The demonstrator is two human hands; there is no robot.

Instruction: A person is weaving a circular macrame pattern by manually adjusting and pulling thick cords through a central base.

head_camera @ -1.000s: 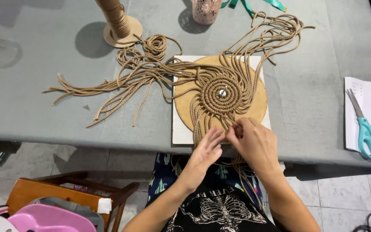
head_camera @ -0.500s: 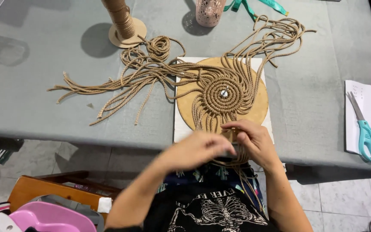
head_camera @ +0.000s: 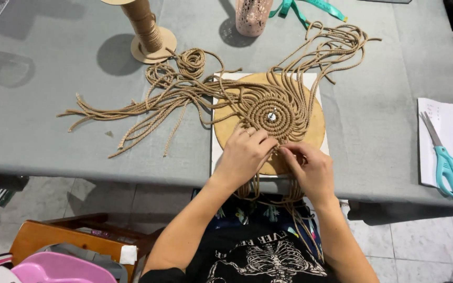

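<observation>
Left hand [head_camera: 245,152]: fingers curled, pinching cords [head_camera: 268,112] at spiral's 7 o'clock edge. Right hand [head_camera: 310,170]: fingers bent, gripping strands at 5 o'clock. Spiral lies on round board [head_camera: 315,123], table's [head_camera: 53,105] near edge.

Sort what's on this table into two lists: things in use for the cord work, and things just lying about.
In use:
left hand
right hand
spiral of knotted cord
round wooden board
white square base
loose cord strands

Lying about:
scissors
white paper
cord spool on its stand
pink holder
teal tape
</observation>
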